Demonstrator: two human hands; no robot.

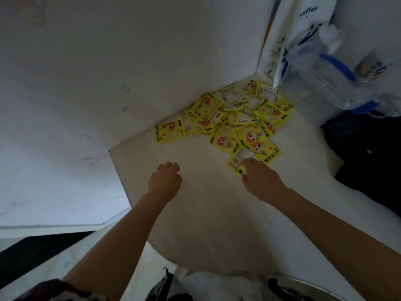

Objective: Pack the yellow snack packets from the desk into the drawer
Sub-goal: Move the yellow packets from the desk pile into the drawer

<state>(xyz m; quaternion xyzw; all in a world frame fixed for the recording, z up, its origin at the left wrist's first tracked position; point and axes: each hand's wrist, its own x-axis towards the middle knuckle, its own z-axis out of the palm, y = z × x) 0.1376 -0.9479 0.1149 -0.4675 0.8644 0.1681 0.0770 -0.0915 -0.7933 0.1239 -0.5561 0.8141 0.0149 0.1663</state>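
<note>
A heap of several yellow snack packets with an orange cartoon face lies in the far corner of the white desk, against the wall. One packet lies apart at the heap's left end. My right hand reaches onto the nearest packet, fingertips on its near edge; whether it grips the packet is unclear. My left hand hovers over bare desk to the left, fingers curled, holding nothing. No drawer is in view.
A white bag printed "coffee" and a clear plastic container with blue clips stand at the back right. A dark object lies at the right edge. The desk's left edge drops to the floor.
</note>
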